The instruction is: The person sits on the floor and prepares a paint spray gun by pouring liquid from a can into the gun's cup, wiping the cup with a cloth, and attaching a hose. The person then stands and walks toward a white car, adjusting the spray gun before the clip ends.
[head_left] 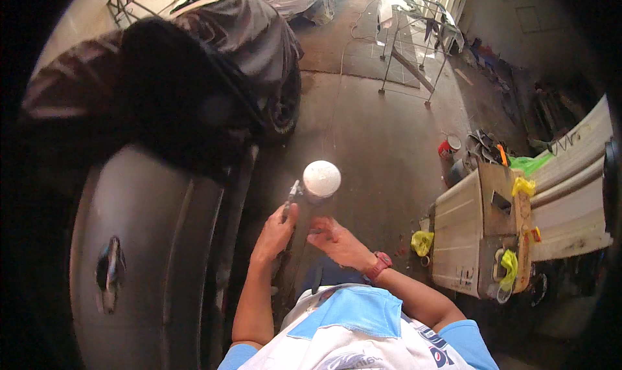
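My left hand (275,233) is closed around the grip of a spray gun (293,192), held out in front of my body. On the gun sits a paint cup whose round white lid (322,178) faces up. Close to the gun's right side, just below the cup, is my right hand (337,242); its fingers are bent but apart, and I see nothing between them. A red watch (379,264) is on my right wrist. Left of me stands a dark grey car door (146,240) with its handle (111,266) showing.
Dark sheeting (246,40) covers the car's front at the left. A wheeled cart (457,234) with yellow and green plastic bags stands at the right. Ahead is a metal stand (405,62) holding panels; a thin hose (337,104) runs along the floor. Another car (301,0) is farther back.
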### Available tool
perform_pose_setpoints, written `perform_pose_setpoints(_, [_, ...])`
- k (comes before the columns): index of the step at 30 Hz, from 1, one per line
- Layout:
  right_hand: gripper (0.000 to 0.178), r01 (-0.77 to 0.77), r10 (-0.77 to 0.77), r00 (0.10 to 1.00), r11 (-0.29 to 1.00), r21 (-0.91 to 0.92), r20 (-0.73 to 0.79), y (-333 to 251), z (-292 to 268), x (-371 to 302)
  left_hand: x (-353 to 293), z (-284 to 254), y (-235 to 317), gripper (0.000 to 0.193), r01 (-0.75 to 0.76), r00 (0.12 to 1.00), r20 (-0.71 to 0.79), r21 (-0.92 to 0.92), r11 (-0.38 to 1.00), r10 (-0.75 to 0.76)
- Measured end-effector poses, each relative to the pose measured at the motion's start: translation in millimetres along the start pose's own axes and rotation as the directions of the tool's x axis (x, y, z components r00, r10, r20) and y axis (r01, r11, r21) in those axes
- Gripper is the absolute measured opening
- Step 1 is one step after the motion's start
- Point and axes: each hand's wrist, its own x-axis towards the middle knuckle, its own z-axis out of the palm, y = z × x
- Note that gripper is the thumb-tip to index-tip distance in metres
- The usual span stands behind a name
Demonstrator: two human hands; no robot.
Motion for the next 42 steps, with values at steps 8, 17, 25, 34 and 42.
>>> perform_pose_setpoints(8, [0.107,0.337,-0.315,0.91,0.941,0.038,-0.268,-25.3,-150.8,228.2,259.6,31.1,124.8,0.125,0.143,0.903,0.418,-0.507,0.85,0.098])
perform_pose_setpoints(17, [0.105,0.283,-0.326,0.89,0.943,-0.174,-0.319,-51.9,-405.7,457.0,539.8,77.0,254.0,0.123,0.167,0.963,0.251,-0.285,0.944,-0.095])
perform_pose_setpoints(25, [0.099,0.17,-0.174,0.973,0.985,-0.034,-0.15,-106.6,-572.6,686.4,713.0,44.6,282.6,0.091,-0.007,1.0,-0.017,-0.175,0.985,0.004])
perform_pose_setpoints(34, [0.104,0.188,-0.078,0.947,0.922,0.339,-0.313,-161.9,-759.7,1035.2,939.0,35.9,147.7,0.043,0.641,0.743,0.349,-0.125,0.757,-0.572])
perform_pose_setpoints(42, [0.088,0.18,0.069,0.92,0.8,0.572,-0.386,-234.6,-980.8,1266.3,1146.5,17.3,204.5,0.039,0.54,0.817,0.053,0.281,0.793,-0.575])
